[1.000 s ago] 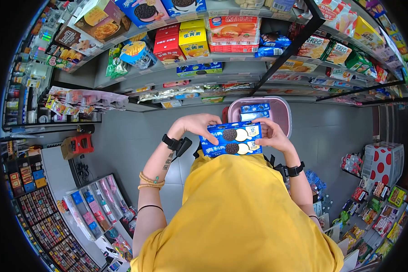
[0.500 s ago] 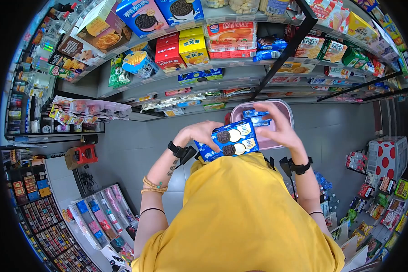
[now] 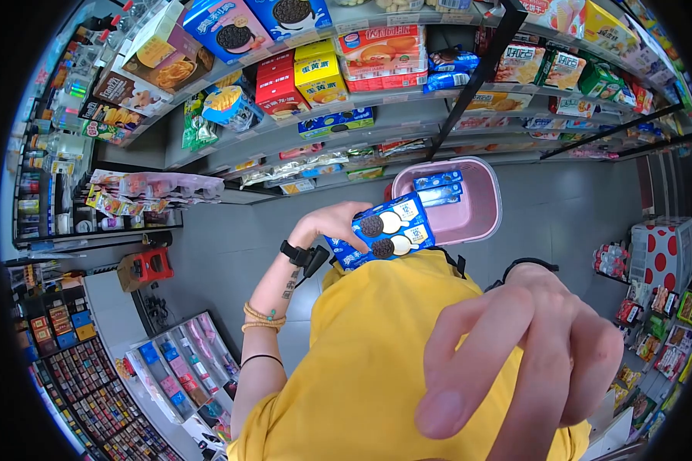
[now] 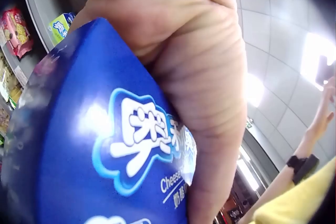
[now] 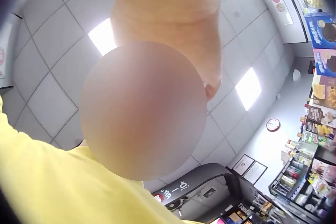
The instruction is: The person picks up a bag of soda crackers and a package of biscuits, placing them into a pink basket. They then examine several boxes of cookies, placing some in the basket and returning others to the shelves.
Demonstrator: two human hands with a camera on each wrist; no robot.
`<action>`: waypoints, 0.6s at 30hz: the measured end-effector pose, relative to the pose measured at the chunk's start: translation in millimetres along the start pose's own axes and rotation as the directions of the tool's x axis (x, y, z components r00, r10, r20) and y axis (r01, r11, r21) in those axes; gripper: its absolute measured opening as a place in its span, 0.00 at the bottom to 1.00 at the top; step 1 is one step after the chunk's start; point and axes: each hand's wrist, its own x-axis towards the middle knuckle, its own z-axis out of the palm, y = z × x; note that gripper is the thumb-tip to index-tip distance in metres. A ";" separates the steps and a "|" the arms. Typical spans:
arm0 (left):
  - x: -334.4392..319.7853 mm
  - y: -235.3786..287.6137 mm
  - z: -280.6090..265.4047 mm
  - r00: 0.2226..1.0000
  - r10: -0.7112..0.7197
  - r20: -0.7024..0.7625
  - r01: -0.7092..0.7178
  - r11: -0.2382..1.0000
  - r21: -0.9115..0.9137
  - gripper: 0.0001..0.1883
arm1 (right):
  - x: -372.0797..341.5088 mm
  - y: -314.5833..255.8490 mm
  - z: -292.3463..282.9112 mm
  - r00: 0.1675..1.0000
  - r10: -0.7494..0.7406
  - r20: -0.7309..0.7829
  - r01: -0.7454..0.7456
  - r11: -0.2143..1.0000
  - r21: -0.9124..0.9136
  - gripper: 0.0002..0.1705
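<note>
Blue sandwich-cookie boxes [image 3: 396, 227] lie together just in front of the yellow shirt, two matching cookie-and-cream prints facing up. My left hand [image 3: 337, 221] grips them at their left end, the thumb over the top face. In the left wrist view, a blue cookie box [image 4: 100, 129] fills the lower left, with the left hand's fingers [image 4: 205, 92] bent against it. Close to the head camera, my right hand [image 3: 527, 346] is raised, its fingers loosely bent and holding nothing. The right wrist view shows that hand [image 5: 168, 24] against the ceiling, partly behind a blurred patch.
Beyond the boxes, a pink basket [image 3: 480, 219] stands on the grey floor with blue cookie boxes [image 3: 438, 188] inside. Snack shelves [image 3: 407, 96] curve across the front. A red-and-brown carton [image 3: 146, 269] is on the left, and a red-dotted container [image 3: 661, 257] on the right.
My right hand has let go of the cookie boxes and risen back toward the head camera. The left hand keeps hold of the boxes, which have tilted up at their right end.
</note>
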 end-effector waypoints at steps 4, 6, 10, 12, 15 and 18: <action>-0.4 -11.5 4.7 1.000 0.010 -0.010 -0.010 1.000 -0.022 0.39 | -2.5 3.7 -4.1 0.999 -0.031 0.025 0.030 0.999 0.044 0.07; -1.6 -11.8 6.6 1.000 0.021 -0.014 -0.022 0.999 -0.032 0.39 | -4.3 2.8 -2.6 0.999 -0.039 0.030 0.037 0.997 0.062 0.06; -3.6 -11.5 10.5 1.000 0.003 0.000 -0.003 0.999 -0.035 0.39 | -6.6 -1.2 -1.6 0.998 -0.051 0.032 0.047 0.995 0.090 0.05; -4.0 -13.0 12.0 1.000 0.000 0.006 0.000 0.999 -0.043 0.38 | -6.1 -4.2 -0.7 0.998 -0.056 0.040 0.052 0.994 0.097 0.05; -5.7 -12.3 14.5 1.000 -0.001 0.011 0.002 0.999 -0.037 0.38 | -6.0 -5.0 -0.9 0.996 -0.062 0.059 0.055 0.991 0.122 0.05; -5.4 -20.2 18.5 0.999 0.033 0.002 -0.033 0.999 -0.022 0.39 | -4.1 -12.7 -5.1 0.994 -0.069 0.081 0.060 0.993 0.105 0.05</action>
